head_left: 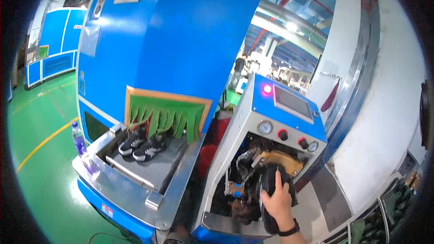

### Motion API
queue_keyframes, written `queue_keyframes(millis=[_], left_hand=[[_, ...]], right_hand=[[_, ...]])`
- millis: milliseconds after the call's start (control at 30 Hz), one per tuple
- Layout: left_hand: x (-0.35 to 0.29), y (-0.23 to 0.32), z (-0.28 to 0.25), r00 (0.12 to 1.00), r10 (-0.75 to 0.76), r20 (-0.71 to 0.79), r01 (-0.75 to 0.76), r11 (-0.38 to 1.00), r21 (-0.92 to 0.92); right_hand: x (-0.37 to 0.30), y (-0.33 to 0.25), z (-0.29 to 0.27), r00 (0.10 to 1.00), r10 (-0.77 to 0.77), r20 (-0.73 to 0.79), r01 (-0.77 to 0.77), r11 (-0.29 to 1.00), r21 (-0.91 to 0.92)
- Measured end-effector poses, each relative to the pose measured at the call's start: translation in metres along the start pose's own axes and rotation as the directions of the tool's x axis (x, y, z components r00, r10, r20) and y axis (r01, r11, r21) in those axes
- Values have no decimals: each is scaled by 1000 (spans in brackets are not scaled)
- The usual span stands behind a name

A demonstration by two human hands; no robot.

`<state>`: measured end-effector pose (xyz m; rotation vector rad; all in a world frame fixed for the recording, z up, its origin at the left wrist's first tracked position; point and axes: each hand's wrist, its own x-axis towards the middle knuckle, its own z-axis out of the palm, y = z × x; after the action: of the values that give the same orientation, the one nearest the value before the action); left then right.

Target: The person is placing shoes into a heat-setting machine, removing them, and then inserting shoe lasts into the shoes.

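Observation:
My right hand (278, 201), with a dark band on the wrist, is closed round a black shoe (270, 181) and holds it upright at the front opening of a small blue and grey machine (221, 178). The index finger lies stretched along the shoe and the thumb rests on its left side. Behind the shoe, inside the opening, is a yellowish pad or block (282, 160) among metal parts. How the shoe meets these parts is hidden. My left hand is out of view.
Left stands a large blue machine (190, 40) with a green strip curtain (167, 113). A pair of black and white sneakers (142, 147) sits on its conveyor. A bottle (77, 138) stands at the metal table's corner. Dark shoes fill a rack (393, 208) at lower right.

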<state>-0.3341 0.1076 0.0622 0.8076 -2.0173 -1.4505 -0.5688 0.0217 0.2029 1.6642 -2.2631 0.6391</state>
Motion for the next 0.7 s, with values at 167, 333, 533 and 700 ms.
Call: queue_keyframes(millis=[167,333,533,700], left_hand=[[68,38,-43,991,101,-92,-87,985,147],[190,141,-55,826,461,-323,-180,760,625],[306,140,-26,946,314,-82,-113,556,823],[269,140,-28,880,395,-263,-52,631,774]], right_hand=[[-26,-15,-31,972,208,111,-223,963,152],[-9,-25,-16,916,314,249,-349,930,112],[-3,3,31,918,353,179,-380,912,152],[-18,-13,35,954,273,126,-299,903,309]])
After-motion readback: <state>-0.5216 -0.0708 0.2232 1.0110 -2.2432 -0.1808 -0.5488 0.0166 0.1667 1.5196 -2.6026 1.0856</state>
